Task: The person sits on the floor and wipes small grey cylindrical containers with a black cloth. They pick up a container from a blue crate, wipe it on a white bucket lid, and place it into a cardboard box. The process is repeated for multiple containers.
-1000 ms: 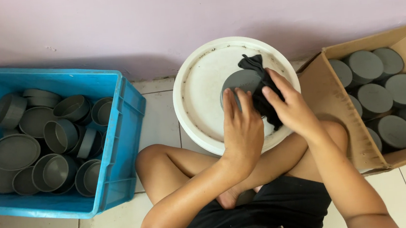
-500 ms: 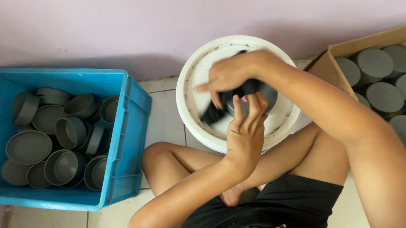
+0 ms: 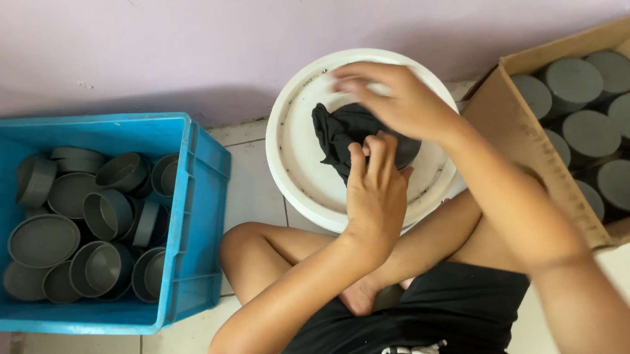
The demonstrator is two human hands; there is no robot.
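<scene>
A white round tray lies on the floor against the wall. On it sits a grey round cap, mostly covered by a black cloth. My left hand grips the cap's near edge, fingers curled onto it. My right hand reaches across from the right and lies on top of the cloth. Its palm presses the cloth on the cap, and its fingertips are blurred, pointing left. How the cloth lies under the palm is hidden.
A blue plastic crate on the left holds several loose grey caps. A cardboard box on the right holds several grey caps stacked flat side up. My crossed legs lie below the tray, and a lilac wall is behind it.
My right hand has swept the black cloth from the right side of the cap over to its left. The left hand has stayed on the cap.
</scene>
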